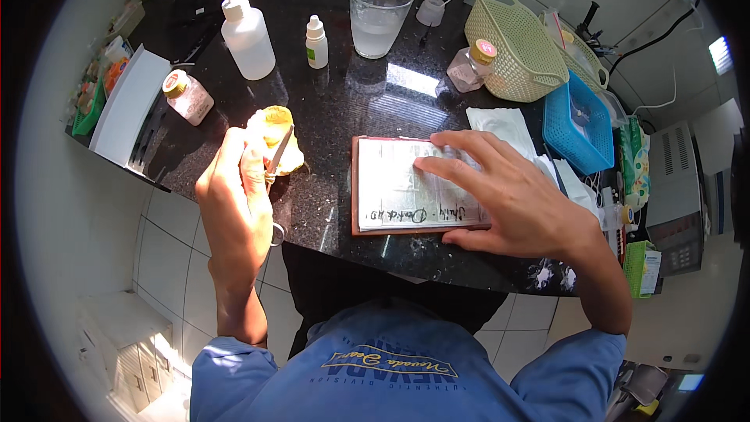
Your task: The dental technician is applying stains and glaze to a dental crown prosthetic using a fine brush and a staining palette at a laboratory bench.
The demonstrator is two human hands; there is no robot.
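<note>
Left hand [234,187]: bent, thumb and fingers closed on a narrow metal tool [282,148], smooth and dark grey. Yellow piece [275,121] directly at the fingertips, left side of the counter, near the front edge. Right hand [516,195]: relaxed, fingers spread, grasping nothing; fingers lie over a pad of papers [391,187], thumb by its near edge. Pad flat, rectangular, white sheets with dark handwriting, on a red-brown backing [355,195].

Counter [328,117]: polished black stone, finely speckled, bright window glare on it. Just beyond the yellow piece, to the left, a clear jar [191,101] of pinkish powder, gold lid. Farther back: translucent plastic squeeze bottle [250,43] with conical nozzle; small white dropper bottle [316,51], green label; clear tapered glass [379,31], partly filled with cloudy liquid. Right of these, a second pink-filled jar [466,70] beside a pale green perforated plastic basket [508,47]; a blue basket [574,129] nearer, white tissue [500,121] between it and the pad.

Yellow piece: matte, irregular, lumpy rim, paler hollow facing up.

Hard to make out: fingers hide the piece's left side; cannot tell whether it is gripped or rests on the counter. Most of the tool's grip is covered; a metal ring [278,234] shows below the hand, its connection to the tool unclear.
</note>
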